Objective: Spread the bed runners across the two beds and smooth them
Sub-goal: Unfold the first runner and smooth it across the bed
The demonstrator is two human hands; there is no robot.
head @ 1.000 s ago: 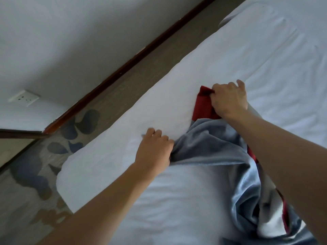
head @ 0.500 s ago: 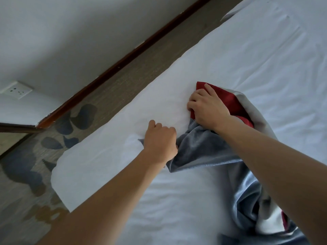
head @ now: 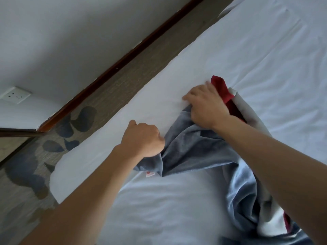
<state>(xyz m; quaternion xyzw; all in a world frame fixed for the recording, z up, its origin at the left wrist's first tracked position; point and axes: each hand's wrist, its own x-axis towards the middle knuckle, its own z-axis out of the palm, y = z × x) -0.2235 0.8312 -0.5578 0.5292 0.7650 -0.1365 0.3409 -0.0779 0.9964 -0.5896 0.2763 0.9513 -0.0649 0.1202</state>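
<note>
Runner [head: 191, 149], mid-frame, looks soft & floppy: your left hand [head: 143, 138] pinches its edge, right hand [head: 205, 105] grips bunched cloth; take it by corners.

One head-worn wide-angle camera looks forward and steeply down, close over the bed [head: 230, 50], tilted, with the floor [head: 26, 183] at left.
</note>
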